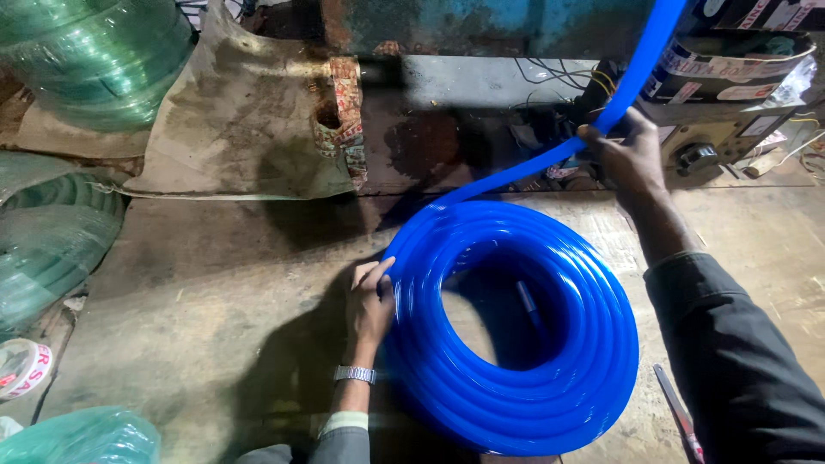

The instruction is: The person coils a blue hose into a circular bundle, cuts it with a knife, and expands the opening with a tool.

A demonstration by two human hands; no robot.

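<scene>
A coil of bright blue translucent hose point(550, 378) lies flat on the dusty floor in the middle. My left hand point(371, 302), with a metal wristwatch, presses against the coil's outer left side. My right hand point(626, 155) is higher up at the back right and grips the free length of blue hose point(640, 73), which runs from the coil's top edge up and out of the top of the view.
Green hose coils point(99, 56) in clear wrap stack at the left. A dirty tarp point(241, 129) lies behind. A machine with a knob point(698, 156) and wires sits at the back right. A tape roll point(21, 368) lies lower left; a red-handled tool point(679, 417) lies lower right.
</scene>
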